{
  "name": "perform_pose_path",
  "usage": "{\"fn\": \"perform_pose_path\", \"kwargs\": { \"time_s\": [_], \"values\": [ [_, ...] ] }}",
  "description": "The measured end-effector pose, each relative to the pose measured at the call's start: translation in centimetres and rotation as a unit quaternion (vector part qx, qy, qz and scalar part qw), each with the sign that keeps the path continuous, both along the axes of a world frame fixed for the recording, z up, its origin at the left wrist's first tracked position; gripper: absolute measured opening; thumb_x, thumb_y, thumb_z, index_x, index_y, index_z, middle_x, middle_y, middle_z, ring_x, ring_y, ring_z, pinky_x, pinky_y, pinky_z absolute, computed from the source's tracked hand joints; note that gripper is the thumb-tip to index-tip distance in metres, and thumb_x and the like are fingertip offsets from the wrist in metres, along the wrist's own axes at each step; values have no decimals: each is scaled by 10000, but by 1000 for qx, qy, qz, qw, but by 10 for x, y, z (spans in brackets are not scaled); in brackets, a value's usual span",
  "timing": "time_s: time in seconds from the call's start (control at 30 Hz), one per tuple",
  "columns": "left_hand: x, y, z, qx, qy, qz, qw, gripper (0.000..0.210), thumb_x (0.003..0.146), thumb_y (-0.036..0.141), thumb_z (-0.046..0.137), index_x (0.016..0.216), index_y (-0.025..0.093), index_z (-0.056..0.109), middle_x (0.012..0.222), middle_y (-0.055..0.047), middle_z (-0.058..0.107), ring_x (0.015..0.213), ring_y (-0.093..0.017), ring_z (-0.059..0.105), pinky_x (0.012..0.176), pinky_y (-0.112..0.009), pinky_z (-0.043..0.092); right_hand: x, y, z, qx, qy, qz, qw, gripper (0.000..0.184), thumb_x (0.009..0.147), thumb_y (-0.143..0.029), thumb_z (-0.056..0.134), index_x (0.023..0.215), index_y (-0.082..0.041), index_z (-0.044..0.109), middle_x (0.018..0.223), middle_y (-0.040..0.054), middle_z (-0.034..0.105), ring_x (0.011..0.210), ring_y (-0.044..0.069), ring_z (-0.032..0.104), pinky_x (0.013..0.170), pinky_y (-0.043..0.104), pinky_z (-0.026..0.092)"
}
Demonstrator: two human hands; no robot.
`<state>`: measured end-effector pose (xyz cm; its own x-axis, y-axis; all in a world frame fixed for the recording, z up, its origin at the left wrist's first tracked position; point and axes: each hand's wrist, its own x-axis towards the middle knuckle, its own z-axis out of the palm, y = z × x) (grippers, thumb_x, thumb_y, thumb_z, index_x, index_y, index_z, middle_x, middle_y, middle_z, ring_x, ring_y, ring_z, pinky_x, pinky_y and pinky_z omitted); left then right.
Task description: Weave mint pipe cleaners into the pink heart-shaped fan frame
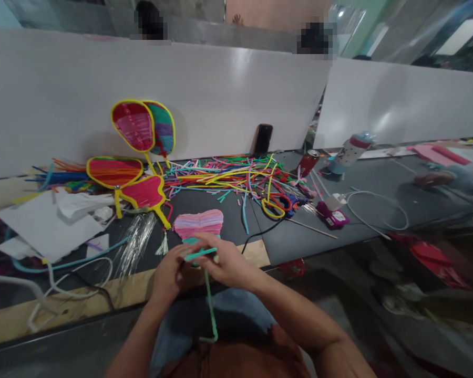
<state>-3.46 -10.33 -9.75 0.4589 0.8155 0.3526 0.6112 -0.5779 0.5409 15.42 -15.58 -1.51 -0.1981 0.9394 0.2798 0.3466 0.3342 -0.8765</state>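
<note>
Just over the table's front edge, my left hand point(168, 270) and my right hand point(230, 262) are close together, both with fingers closed. Between them is a green pipe cleaner point(211, 304); one bent length of it hangs down over my lap, and a short straight stretch crosses in front of my fingers. Right behind my hands lies a fan-shaped piece of pink, lilac and teal pipe cleaners point(199, 221). My fingers cover its lower end, so I cannot tell whether the green stem is joined to it.
Yellow-rimmed fans point(134, 126) lean at the left back near a white partition point(220, 94). Loose pipe cleaners point(216, 176) spread across the middle. To the right are scissors point(274, 207), a can point(309, 161), a bottle point(350, 152) and a charger cable point(378, 197). Paper point(49, 223) lies left.
</note>
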Motion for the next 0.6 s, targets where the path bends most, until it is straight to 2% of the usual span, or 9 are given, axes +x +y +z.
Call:
{"fn": "perform_pose_path", "kwargs": {
  "time_s": [0.07, 0.13, 0.2, 0.23, 0.33, 0.4, 0.43, 0.53, 0.6],
  "values": [
    [4, -3, 4, -8, -13, 16, 1000, 255, 851, 345, 457, 914, 209, 663, 988, -59, 710, 978, -212, 633, 902, -357, 489, 19, -17, -19, -99, -8, 5, 995, 155, 838, -258, 527, 940, -199, 628, 820, 18, 665, 735, 134, 607, 690, 243, 465],
    [7, -5, 6, -14, -14, 50, 999, 291, 870, 378, 447, 908, 191, 667, 967, -68, 712, 964, -212, 639, 893, -350, 494, 36, -34, -39, -241, 42, 13, 970, 154, 843, -292, 512, 829, -183, 620, 688, -3, 616, 550, 99, 554, 529, 212, 435],
    [10, -7, 8, -15, 8, 59, 998, 335, 887, 398, 413, 908, 185, 671, 961, -72, 712, 970, -216, 637, 899, -352, 491, 50, -47, -54, -370, 158, -5, 916, 230, 826, -368, 539, 947, -179, 585, 732, -3, 611, 485, 83, 534, 442, 201, 413],
    [11, -7, 8, -16, 20, 59, 998, 351, 896, 399, 394, 914, 184, 671, 965, -73, 711, 977, -216, 633, 906, -353, 486, 55, -50, -59, -402, 214, -18, 890, 291, 813, -394, 562, 1010, -181, 560, 753, -1, 617, 489, 76, 541, 446, 197, 419],
    [13, -8, 9, -15, 33, 68, 997, 363, 908, 382, 365, 914, 184, 668, 958, -75, 709, 978, -211, 629, 911, -346, 483, 60, -49, -62, -430, 326, -39, 841, 418, 769, -414, 633, 1091, -183, 500, 786, 10, 638, 503, 62, 556, 454, 176, 415],
    [12, -8, 10, -11, 32, 65, 997, 338, 901, 364, 380, 917, 183, 664, 956, -77, 706, 967, -213, 629, 893, -350, 492, 56, -40, -61, -417, 327, -46, 847, 441, 768, -387, 639, 1126, -195, 468, 796, 9, 646, 505, 66, 564, 459, 180, 424],
    [12, -7, 10, -10, 30, 56, 998, 316, 892, 352, 399, 924, 182, 663, 962, -78, 703, 965, -214, 627, 886, -355, 495, 52, -35, -60, -401, 301, -53, 863, 436, 778, -365, 625, 1147, -203, 456, 786, 1, 646, 504, 73, 568, 467, 191, 436],
    [8, -7, 12, -5, 24, 13, 1000, 256, 861, 313, 458, 942, 181, 662, 1008, -81, 697, 997, -218, 614, 909, -378, 487, 42, -17, -58, -329, 142, -65, 931, 337, 821, -280, 556, 1141, -198, 494, 648, -36, 608, 489, 97, 566, 489, 213, 450],
    [7, -6, 13, -1, 21, -13, 1000, 226, 847, 302, 485, 918, 190, 669, 1020, -79, 698, 1025, -221, 606, 931, -394, 477, 38, -7, -56, -285, 32, -62, 956, 250, 835, -236, 522, 1078, -190, 560, 587, -39, 588, 495, 108, 566, 499, 211, 433]
  ]
}}
